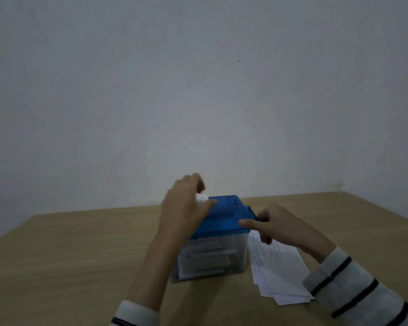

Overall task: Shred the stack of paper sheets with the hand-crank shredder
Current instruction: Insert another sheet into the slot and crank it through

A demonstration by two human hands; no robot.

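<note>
Shredder [222, 222], blue lid over clear bin, on the wooden counter [80, 255] just ahead of the person. White strips and pieces visible through the bin wall, so some shredding looks done. Paper stack [278, 274] lies on the counter just to the right of the bin, fanned slightly, several sheets showing; a fair share of the job appears left.

Left hand [186, 205] over the lid's far-left corner, fingers curved, thumb along the lid top; a small white piece [201, 198] sits under the fingertips, probably paper at the slot, but blur hides whether it is pinched or only touched. Right hand [271, 224] at the lid's right end, fingers curled round the blue crank handle [253, 211], forefinger lying along the lid edge. Judged: mid-feed, crank in hand.
</note>
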